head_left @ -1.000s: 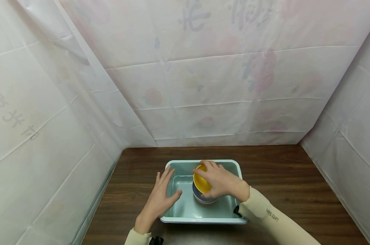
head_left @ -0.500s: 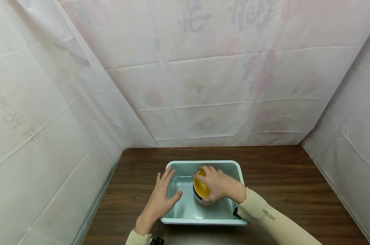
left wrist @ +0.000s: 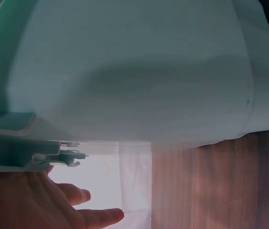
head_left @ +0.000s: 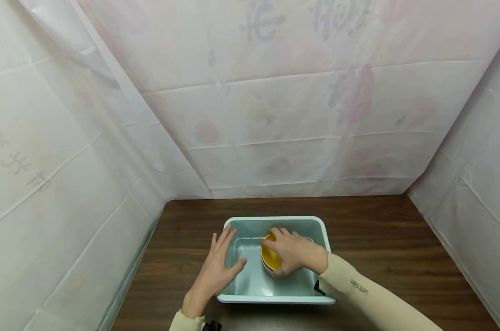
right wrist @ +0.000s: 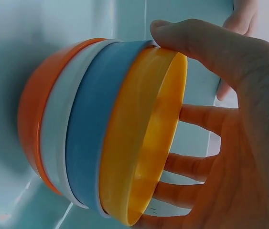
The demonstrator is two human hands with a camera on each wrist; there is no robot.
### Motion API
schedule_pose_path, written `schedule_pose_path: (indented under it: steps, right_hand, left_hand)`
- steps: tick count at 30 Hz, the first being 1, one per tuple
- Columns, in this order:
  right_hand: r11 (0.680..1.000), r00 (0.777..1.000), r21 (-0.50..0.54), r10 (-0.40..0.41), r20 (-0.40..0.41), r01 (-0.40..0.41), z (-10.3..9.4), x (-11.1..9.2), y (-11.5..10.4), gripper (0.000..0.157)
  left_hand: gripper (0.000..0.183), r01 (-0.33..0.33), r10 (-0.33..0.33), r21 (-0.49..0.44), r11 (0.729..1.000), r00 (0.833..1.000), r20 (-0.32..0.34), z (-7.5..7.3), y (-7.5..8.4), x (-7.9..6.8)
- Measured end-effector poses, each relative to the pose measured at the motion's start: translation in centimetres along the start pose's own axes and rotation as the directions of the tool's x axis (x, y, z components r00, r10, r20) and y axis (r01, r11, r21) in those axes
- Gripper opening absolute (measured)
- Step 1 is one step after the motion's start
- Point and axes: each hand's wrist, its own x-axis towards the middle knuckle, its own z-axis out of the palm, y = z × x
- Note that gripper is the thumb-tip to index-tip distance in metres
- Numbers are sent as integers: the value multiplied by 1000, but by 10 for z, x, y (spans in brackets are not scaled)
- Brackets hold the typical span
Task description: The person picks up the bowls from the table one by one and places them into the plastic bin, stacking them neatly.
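Note:
My right hand (head_left: 296, 252) grips the yellow bowl (right wrist: 124, 138) across its rim, the thumb on one side and the fingers spread along the other. That bowl sits at the top of a nested stack. Below it in the right wrist view come a blue bowl (right wrist: 91, 119), a white bowl (right wrist: 53, 138) and an orange bowl (right wrist: 29, 114). The stack stands inside a pale blue-green plastic bin (head_left: 274, 299). At the bin's left side, my left hand (head_left: 214, 271) lies along the rim with fingers extended and thumb spread. The bin wall partly hides it in the left wrist view.
Beneath the bin is a dark wood-grain table (head_left: 374, 234). White printed sheeting (head_left: 291, 115) hangs behind the table and along both sides. The bin's walls rise around the bowls.
My right hand has lowered the yellow bowl into the blue one, whose inside was visible a second ago and is now covered. The left hand stays in place.

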Motion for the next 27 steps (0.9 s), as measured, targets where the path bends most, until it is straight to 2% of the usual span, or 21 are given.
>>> schedule_pose_path:
  steps: [9,27]
  right_hand:
    - [999,1000,-38,-8,11,8,2,1,-1,86]
    - [1000,1000,-28,4,27,-3,2,2,0,84]
  left_hand:
    - [82,7,-7,6,1000,1000,2,0,0,1]
    - [83,6,-6,-24,1000,1000,7,1,-1,2]
